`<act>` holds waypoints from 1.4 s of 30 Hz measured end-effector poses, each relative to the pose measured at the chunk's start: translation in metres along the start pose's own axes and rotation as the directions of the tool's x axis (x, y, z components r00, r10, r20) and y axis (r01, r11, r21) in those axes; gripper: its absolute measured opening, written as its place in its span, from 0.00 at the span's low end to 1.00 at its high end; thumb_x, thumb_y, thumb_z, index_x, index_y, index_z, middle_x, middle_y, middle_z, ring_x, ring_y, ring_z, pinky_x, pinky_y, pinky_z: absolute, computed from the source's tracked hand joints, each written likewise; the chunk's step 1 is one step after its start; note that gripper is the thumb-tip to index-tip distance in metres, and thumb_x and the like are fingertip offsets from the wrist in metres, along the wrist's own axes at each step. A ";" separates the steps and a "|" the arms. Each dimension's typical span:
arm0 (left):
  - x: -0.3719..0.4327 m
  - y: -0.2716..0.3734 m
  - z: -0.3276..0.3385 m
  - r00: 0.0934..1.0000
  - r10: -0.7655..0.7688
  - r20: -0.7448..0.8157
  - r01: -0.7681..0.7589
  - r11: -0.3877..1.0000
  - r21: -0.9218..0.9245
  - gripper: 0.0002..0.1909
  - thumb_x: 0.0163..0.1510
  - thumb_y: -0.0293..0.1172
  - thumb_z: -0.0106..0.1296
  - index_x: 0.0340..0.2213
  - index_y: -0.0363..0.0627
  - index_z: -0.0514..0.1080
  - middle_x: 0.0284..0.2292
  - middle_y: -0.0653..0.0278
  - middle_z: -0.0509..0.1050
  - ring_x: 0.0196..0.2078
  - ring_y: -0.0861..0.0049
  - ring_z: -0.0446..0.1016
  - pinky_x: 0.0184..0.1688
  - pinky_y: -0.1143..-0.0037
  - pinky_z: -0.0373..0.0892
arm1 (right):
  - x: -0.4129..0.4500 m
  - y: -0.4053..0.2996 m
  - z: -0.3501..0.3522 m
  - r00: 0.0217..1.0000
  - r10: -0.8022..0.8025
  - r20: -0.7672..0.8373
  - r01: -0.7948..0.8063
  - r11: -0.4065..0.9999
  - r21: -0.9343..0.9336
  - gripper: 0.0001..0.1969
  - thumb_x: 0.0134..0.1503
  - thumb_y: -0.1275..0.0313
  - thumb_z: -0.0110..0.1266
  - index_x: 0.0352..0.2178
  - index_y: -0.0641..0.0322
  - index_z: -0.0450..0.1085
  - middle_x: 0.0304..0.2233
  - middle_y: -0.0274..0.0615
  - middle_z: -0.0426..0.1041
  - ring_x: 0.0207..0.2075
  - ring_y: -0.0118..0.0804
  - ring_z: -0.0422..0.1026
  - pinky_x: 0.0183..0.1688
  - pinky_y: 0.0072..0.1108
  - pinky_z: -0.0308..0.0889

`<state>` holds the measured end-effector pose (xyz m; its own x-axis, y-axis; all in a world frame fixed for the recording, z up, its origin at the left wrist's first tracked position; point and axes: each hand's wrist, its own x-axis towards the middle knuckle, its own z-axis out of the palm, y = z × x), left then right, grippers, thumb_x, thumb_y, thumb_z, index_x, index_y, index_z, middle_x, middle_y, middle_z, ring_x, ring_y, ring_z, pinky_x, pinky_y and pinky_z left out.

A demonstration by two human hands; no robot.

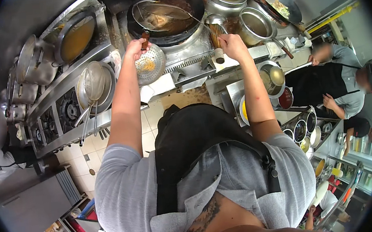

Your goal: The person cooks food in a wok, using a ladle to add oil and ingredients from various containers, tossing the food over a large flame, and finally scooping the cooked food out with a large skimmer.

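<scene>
A large black wok (178,38) holding dark brown liquid sits on the range before me. My left hand (137,49) grips the wooden handle of a wire-rimmed strainer (146,28) that reaches over the wok. My right hand (233,46) holds the long metal handle of a second tool, a mesh skimmer (171,10), which overlaps the strainer above the liquid. Pale food shows under or in the mesh; which, I cannot tell. Below my left hand lies a perforated metal skimmer (150,65) with yellow bits on it. A bamboo wok brush (217,42) is beside my right hand.
Steel pots (255,25) stand right of the wok, near another wok with food (279,9). At left are a wok of orange-brown liquid (78,39), stacked strainers (94,81) and gas burners (70,111). A co-worker (324,82) stands at right; other people are farther off at both sides.
</scene>
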<state>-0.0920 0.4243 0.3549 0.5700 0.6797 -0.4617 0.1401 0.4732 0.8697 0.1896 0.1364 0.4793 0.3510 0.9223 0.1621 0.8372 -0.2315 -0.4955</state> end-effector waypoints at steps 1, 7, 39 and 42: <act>0.001 0.000 0.000 1.000 0.001 0.001 -0.001 1.000 -0.003 0.11 0.55 0.29 0.39 0.29 0.33 0.68 0.24 0.56 0.73 0.19 0.75 0.68 0.20 0.77 0.63 | 0.001 0.000 -0.002 1.000 -0.009 0.014 0.009 1.000 -0.015 0.11 0.52 0.67 0.47 0.24 0.64 0.70 0.24 0.58 0.69 0.30 0.59 0.69 0.34 0.40 0.64; 0.000 0.001 -0.003 1.000 0.015 0.004 -0.015 1.000 0.027 0.11 0.55 0.30 0.40 0.31 0.33 0.67 0.25 0.56 0.73 0.18 0.76 0.67 0.19 0.78 0.62 | 0.006 0.000 -0.021 1.000 -0.025 -0.012 0.024 0.998 -0.054 0.11 0.52 0.68 0.47 0.25 0.64 0.72 0.24 0.58 0.70 0.30 0.58 0.70 0.35 0.40 0.65; 0.001 0.000 0.002 1.000 0.011 -0.010 -0.011 1.000 0.028 0.10 0.54 0.30 0.40 0.30 0.35 0.68 0.25 0.57 0.74 0.18 0.77 0.66 0.19 0.78 0.59 | 0.021 0.008 -0.044 0.999 0.028 -0.017 -0.028 1.000 0.003 0.10 0.50 0.67 0.49 0.28 0.62 0.73 0.25 0.57 0.70 0.31 0.57 0.70 0.36 0.36 0.65; 0.001 0.002 0.008 0.998 0.019 -0.052 -0.017 0.999 0.033 0.10 0.54 0.29 0.40 0.28 0.35 0.68 0.25 0.57 0.74 0.18 0.78 0.66 0.18 0.78 0.58 | 0.028 0.023 -0.024 0.998 -0.004 -0.069 0.003 1.000 -0.015 0.10 0.50 0.67 0.49 0.29 0.62 0.73 0.26 0.57 0.71 0.31 0.56 0.70 0.36 0.36 0.66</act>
<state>-0.0846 0.4211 0.3578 0.5297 0.7165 -0.4539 0.1571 0.4430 0.8827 0.2290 0.1492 0.4926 0.3754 0.8996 0.2230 0.8445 -0.2329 -0.4822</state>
